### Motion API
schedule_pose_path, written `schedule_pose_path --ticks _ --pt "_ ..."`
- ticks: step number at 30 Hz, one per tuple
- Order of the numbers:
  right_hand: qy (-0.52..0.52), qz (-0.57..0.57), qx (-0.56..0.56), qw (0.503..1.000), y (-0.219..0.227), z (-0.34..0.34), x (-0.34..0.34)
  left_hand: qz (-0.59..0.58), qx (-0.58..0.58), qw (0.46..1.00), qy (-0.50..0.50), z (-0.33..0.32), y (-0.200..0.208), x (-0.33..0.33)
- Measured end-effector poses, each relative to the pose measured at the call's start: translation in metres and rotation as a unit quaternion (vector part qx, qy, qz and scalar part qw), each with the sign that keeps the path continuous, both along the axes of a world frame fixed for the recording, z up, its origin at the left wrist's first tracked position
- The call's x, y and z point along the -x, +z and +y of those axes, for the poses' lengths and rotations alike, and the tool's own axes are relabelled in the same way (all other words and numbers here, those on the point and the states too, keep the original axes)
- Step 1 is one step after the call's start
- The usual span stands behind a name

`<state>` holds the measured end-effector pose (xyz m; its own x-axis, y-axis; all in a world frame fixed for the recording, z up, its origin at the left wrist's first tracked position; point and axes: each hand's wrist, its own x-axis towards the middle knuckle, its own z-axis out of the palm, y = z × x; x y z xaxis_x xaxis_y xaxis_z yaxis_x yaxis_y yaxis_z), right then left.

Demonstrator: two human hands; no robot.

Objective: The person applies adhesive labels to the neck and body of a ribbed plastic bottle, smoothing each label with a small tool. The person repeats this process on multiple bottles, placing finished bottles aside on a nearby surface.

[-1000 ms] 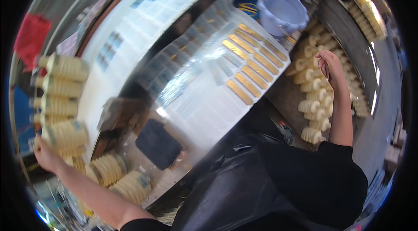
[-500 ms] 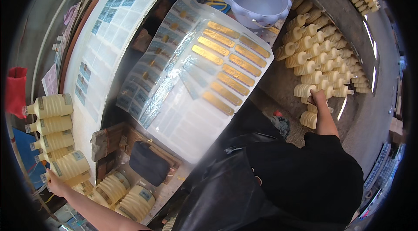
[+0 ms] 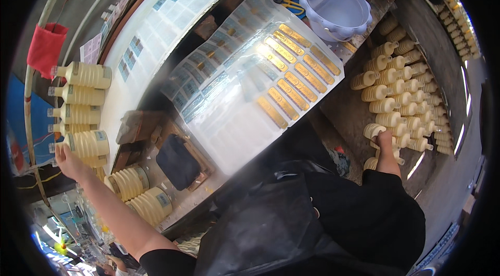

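On the far left, my left hand [image 3: 72, 163] has its fingers closed at the neck of a cream ribbed bottle [image 3: 89, 143] with a small blue label. That bottle lies on its side in a stack of similar bottles [image 3: 83, 97], necks pointing left. Off to the right, my right hand [image 3: 384, 140] is closed at the end of another cream bottle [image 3: 373, 130], at the near edge of a large group of bottles [image 3: 396, 86] lying in rows. Its fingertips are partly hidden. Between my arms, a glossy sheet of gold labels [image 3: 297, 83] covers the table.
A lavender scalloped basin [image 3: 333, 8] and yellow-handled scissors [image 3: 292, 6] sit beyond the labels. A white board with blue stickers [image 3: 151, 31] leans at the left. Two labelled bottles [image 3: 151, 205] lie beside a dark pad [image 3: 178, 162]. A red pouch [image 3: 47, 49] hangs far left.
My left hand and its bottle have moved up and away, and the bottle now lies level with the stack. My right hand stays at a bottle. The whole view has shifted.
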<state>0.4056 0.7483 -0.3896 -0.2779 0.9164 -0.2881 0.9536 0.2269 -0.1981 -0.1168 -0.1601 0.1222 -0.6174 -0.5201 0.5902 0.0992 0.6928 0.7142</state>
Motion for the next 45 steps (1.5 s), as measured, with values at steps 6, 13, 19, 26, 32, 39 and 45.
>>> schedule_pose_path --ticks 6,13,19,26,32,39,45 --pt "-0.022 0.019 -0.022 0.999 0.077 -0.061 0.056 0.044 -0.042 0.985 -0.162 0.112 0.002 -0.006" --pt "0.238 0.134 0.022 0.962 0.241 -0.089 0.108 -0.065 -0.095 0.932 -0.344 0.224 -0.040 -0.049" --pt "0.509 0.097 -0.003 0.856 0.497 -0.223 0.203 -0.190 -0.013 0.787 -0.587 0.289 -0.066 -0.114" --pt "0.757 0.240 0.215 0.568 0.611 -0.314 0.317 -0.207 -0.080 0.614 -0.757 0.313 -0.081 -0.173" --pt "0.615 0.345 0.370 0.605 0.543 -0.429 0.401 -0.251 -0.451 0.632 -0.578 0.236 -0.106 -0.199" --pt "0.588 0.183 0.497 0.611 0.431 -0.523 0.398 -0.131 -0.587 0.654 -0.460 0.167 -0.132 -0.175" --pt "0.585 0.236 0.433 0.644 0.392 -0.553 0.404 -0.219 -0.428 0.842 -0.244 0.162 -0.125 -0.161"
